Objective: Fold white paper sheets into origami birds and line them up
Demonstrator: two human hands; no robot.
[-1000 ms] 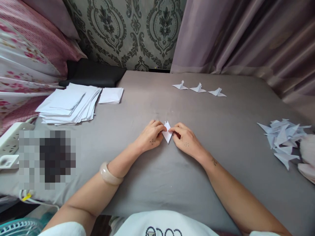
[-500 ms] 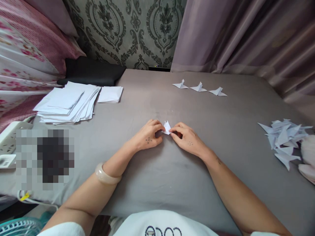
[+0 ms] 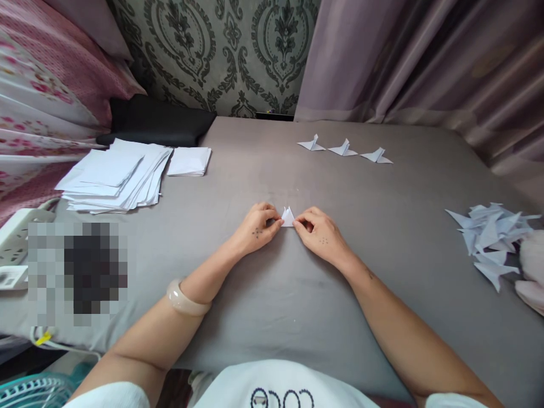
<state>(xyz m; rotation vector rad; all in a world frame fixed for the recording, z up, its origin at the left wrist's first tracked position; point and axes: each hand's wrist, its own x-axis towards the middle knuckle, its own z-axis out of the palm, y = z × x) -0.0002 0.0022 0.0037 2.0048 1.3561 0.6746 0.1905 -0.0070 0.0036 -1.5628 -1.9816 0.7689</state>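
Grips a small folded white paper (image 3: 288, 219) between both hands, at the middle of the grey cloth-covered counter (image 3: 272, 306). Pinches its left lower corner between thumb and fingers of the left hand (image 3: 258, 228); pinches its right lower corner likewise with the right hand (image 3: 323, 236). Cannot tell whether resting on the cloth or raised slightly above. Presents a straight near edge and narrow points directed away from the body. Wears a pale bangle (image 3: 186, 301) on the left forearm and a white shirt (image 3: 280, 377) with dark markings on the chest. Noted beyond the right hand, toward the far edge: a row of three folded paper pieces (image 3: 343, 150), wings spread. Noted at the right: a loose heap of folded papers (image 3: 488, 226), close beside a pale soft item (image 3: 531, 255) cut off by the frame. Noted at the left: an uneven stack of white sheets (image 3: 113, 170), with a smaller, neater stack (image 3: 189, 161) just beside and a black item (image 3: 161, 122) behind. Noted nearer on the left: a white power strip (image 3: 15, 238) and a pixelated patch (image 3: 87, 272), contents unreadable. Noted at the back: patterned wallpaper (image 3: 233, 45) and a mauve curtain (image 3: 357, 62).
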